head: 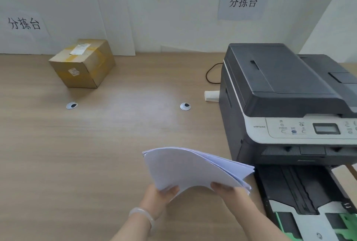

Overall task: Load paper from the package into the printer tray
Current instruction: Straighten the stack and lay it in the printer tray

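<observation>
Wooden desk [96, 153] runs to a white wall with two signs; a taped cardboard box [83, 62] sits far left, well apart from the work. Printer [289, 95] stands at right, its right side cut off by the frame. Tray [301, 198] is pulled out in front of it, its near end out of view; no sheets show in the visible part. Paper [189, 167] is held above the desk just left of the tray, bowed upward, far corners fanned. Left hand [160, 196], bracelet on the wrist, grips the near left edge; right hand [226, 190] grips the near right edge. Fingers under the sheets are hidden.
</observation>
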A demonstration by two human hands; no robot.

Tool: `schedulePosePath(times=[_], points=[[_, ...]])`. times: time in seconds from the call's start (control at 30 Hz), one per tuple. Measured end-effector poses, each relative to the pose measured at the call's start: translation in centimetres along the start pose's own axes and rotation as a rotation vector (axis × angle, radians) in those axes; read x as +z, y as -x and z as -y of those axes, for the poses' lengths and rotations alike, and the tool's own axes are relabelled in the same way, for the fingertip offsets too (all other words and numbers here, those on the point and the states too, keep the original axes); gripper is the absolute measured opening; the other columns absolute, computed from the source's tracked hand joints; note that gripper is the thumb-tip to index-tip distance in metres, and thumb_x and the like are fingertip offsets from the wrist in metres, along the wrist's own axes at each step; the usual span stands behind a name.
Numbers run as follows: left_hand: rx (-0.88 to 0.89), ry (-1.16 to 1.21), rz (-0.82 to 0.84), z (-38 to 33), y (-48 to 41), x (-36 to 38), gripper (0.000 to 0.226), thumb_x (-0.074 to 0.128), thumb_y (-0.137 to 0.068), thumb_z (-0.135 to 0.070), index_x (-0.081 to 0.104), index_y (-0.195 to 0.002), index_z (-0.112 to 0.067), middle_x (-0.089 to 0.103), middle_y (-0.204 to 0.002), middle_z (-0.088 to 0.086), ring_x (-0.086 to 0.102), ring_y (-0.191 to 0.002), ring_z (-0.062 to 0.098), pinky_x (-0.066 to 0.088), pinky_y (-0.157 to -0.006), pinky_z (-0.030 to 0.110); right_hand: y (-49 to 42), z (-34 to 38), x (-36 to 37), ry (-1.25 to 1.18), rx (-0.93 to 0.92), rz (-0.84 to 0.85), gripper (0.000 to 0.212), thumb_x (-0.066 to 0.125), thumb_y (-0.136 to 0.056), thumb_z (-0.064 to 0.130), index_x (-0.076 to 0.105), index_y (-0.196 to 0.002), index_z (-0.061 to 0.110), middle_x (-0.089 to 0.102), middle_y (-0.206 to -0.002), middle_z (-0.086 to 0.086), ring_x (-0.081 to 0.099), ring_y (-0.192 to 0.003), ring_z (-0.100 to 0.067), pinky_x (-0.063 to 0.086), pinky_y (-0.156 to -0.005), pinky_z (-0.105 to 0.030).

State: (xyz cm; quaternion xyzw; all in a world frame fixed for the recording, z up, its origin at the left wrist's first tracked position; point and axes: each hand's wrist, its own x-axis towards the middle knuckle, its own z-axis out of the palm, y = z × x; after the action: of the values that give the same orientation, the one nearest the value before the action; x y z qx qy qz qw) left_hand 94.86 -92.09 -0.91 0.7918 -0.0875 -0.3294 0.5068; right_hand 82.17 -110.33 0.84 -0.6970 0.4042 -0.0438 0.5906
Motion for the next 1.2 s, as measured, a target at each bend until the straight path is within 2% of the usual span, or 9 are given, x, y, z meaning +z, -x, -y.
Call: schedulePosePath(times=[0.13,0.3,0.4,0.5,0.63,0.7,0.87,1.07,1.2], points=[[-0.057,-0.059,-0.014,-1.0,0.2,-0.2,0.01,0.066,-0.085,-0.025,0.066,-0.079,-0.034,0.071,-0.1,0.001,0.063,-0.098,0.02,0.049,-0.093,0.037,-0.5,0.9,-0.5,0.097,-0.027,0.09,0.016,0.065,-0.083,0.014,0.068,-0.086,0.03,0.07,-0.092,0.005,0.063,-0.092,-0.015,0.051,-0.083,-0.034],[-0.083,-0.155,-0.078,-0.7,0.1,-0.3,0.007,0.058,-0.09,-0.035,0.064,-0.086,-0.035,0.07,-0.104,-0.001,0.062,-0.101,0.023,0.048,-0.091,0.033,-0.3,1.0,-0.4,0.203,0.004,0.098,0.01,0.061,-0.087,0.022,0.07,-0.093,0.022,0.071,-0.102,-0.008,0.063,-0.098,-0.024,0.05,-0.085,-0.035],[-0.082,-0.283,-0.111,-1.3,0.4,-1.4,0.016,0.057,-0.091,-0.038,0.069,-0.094,-0.027,0.072,-0.103,0.004,0.063,-0.1,0.027,0.048,-0.086,0.032,0.4,1.9,-0.9,0.144,-0.017,0.114,0.008,0.064,-0.087,0.016,0.072,-0.087,0.015,0.073,-0.094,-0.004,0.062,-0.087,-0.016,0.047,-0.074,-0.029],[-0.079,-0.432,-0.086,-2.4,0.4,-3.7,0.027,0.054,-0.091,-0.042,0.07,-0.102,-0.023,0.072,-0.104,0.004,0.065,-0.097,0.026,0.05,-0.084,0.032,1.5,3.7,-2.3,-0.022,-0.078,0.129,0.015,0.069,-0.084,0.009,0.074,-0.086,0.023,0.078,-0.088,0.008,0.071,-0.085,-0.006,0.051,-0.075,-0.021],[-0.086,-0.517,0.041,-4.1,0.0,-6.5,0.018,0.058,-0.088,-0.041,0.07,-0.096,-0.03,0.073,-0.105,0.0,0.066,-0.099,0.022,0.051,-0.091,0.032,1.6,5.4,-4.5,-0.198,-0.12,0.007,0.033,0.075,-0.079,0.007,0.067,-0.109,0.018,0.073,-0.103,-0.007,0.069,-0.099,-0.022,0.056,-0.086,-0.039],[-0.08,-0.54,0.125,-4.9,0.1,-7.5,0.01,0.059,-0.088,-0.039,0.067,-0.092,-0.034,0.072,-0.108,-0.002,0.066,-0.103,0.02,0.05,-0.096,0.034,1.5,6.2,-5.5,-0.195,-0.16,-0.007,0.047,0.078,-0.076,0.01,0.062,-0.119,0.019,0.071,-0.11,-0.006,0.067,-0.104,-0.021,0.057,-0.085,-0.039],[-0.022,-0.754,0.254,-6.3,0.8,-9.2,0.028,0.06,-0.089,-0.033,0.069,-0.113,-0.022,0.07,-0.115,-0.002,0.064,-0.11,0.017,0.048,-0.097,0.029,1.8,8.3,-6.7,0.019,-0.304,-0.035,0.06,0.082,-0.071,0.019,0.056,-0.123,0.034,0.068,-0.109,0.009,0.065,-0.102,-0.011,0.051,-0.09,-0.033],[-0.035,-0.968,0.324,-7.4,2.0,-9.2,0.032,0.057,-0.089,-0.034,0.065,-0.118,-0.024,0.067,-0.115,-0.003,0.062,-0.108,0.018,0.047,-0.097,0.029,2.5,9.2,-6.2,0.466,-0.25,0.06,0.031,0.077,-0.07,0.034,0.07,-0.1,0.037,0.072,-0.095,0.019,0.065,-0.093,-0.002,0.053,-0.085,-0.029],[-0.027,-1.119,0.337,-9.2,2.4,-8.2,0.032,0.053,-0.091,-0.035,0.062,-0.121,-0.028,0.067,-0.118,-0.004,0.062,-0.11,0.021,0.047,-0.092,0.028,2.7,9.2,-5.7,0.4,-0.231,0.14,0.039,0.073,-0.076,0.03,0.064,-0.111,0.044,0.07,-0.101,0.015,0.065,-0.096,-0.004,0.05,-0.081,-0.025]])
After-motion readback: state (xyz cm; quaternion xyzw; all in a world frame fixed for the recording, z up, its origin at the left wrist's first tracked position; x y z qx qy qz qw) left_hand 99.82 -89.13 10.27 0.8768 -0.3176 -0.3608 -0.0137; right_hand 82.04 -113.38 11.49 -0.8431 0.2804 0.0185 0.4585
